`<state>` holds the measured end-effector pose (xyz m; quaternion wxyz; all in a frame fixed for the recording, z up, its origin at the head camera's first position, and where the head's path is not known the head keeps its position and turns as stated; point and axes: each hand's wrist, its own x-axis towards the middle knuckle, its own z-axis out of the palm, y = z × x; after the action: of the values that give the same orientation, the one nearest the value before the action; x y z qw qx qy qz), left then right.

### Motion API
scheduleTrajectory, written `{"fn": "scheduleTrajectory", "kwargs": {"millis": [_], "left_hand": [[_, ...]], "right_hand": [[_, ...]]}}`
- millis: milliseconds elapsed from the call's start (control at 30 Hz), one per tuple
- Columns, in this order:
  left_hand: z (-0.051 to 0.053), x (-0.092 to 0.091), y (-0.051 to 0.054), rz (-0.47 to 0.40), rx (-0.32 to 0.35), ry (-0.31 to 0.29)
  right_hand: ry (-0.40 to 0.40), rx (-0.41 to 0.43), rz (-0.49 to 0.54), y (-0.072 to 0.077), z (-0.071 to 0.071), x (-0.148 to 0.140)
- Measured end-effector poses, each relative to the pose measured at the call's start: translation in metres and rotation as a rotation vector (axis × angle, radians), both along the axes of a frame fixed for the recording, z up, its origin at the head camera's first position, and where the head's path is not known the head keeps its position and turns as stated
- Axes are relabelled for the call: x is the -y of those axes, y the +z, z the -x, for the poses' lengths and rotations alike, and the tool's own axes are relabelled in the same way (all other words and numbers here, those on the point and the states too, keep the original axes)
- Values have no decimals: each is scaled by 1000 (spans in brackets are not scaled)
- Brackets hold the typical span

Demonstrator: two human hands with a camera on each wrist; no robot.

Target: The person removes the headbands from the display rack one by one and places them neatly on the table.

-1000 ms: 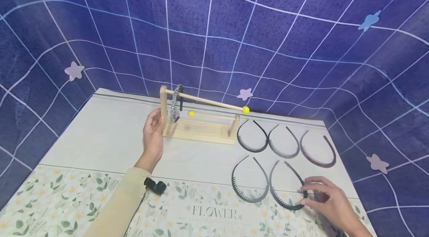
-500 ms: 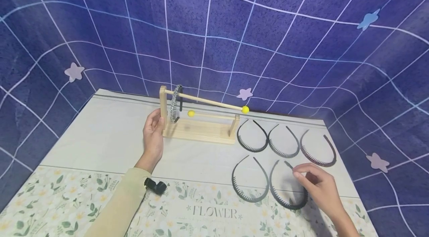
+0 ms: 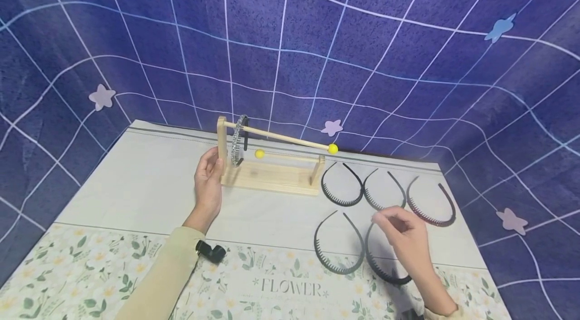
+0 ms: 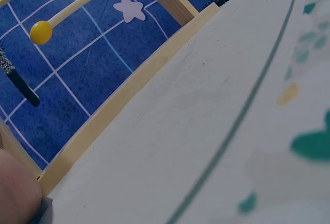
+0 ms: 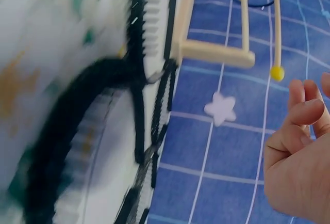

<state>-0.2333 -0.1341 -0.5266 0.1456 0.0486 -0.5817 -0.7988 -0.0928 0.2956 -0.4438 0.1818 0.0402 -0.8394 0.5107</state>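
My left hand (image 3: 208, 184) grips the left upright of a wooden headband stand (image 3: 272, 177), whose two dowels end in yellow balls. A silver glittery headband (image 3: 236, 144) hangs on the upper dowel near that upright. My right hand (image 3: 406, 239) is above a black toothed headband (image 3: 381, 273) at the front right, covering part of it. Its fingers are loosely bent with nothing between them; the right wrist view shows the hand (image 5: 296, 157) apart from the headbands. In the left wrist view, part of my left hand (image 4: 18, 188) is beside the stand's base (image 4: 111, 108).
Other dark headbands lie right of the stand: one at front left (image 3: 341, 270), one at back left (image 3: 342, 203), one at back middle (image 3: 398, 185), one at back right (image 3: 431, 220). A flowered cloth (image 3: 281, 305) covers the table front. A blue gridded curtain (image 3: 290, 33) stands behind.
My right hand has moved left and away from me, from the right side of the front-right headband to above it. That headband stays on the table. My left hand keeps holding the stand.
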Motion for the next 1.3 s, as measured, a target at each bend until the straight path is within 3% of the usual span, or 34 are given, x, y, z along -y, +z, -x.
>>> {"fn": "scheduleTrajectory", "kwargs": {"millis": [200,567,733,1033,1300], "left_hand": [[-1,0,1,17,5,-7],[-1,1,1,18,2,1],[-1,1,0,13,0,3],[-2,0,-1,11,8,7],[0,0,-1,-4,-4,7]], "right_hand": [[63,-45,69,6,5,23],[76,-53,200,20,18,65],[76,-32,250,21,26,82],[167,15,427,22,42,112],[207,51,525,24,56,136]]}}
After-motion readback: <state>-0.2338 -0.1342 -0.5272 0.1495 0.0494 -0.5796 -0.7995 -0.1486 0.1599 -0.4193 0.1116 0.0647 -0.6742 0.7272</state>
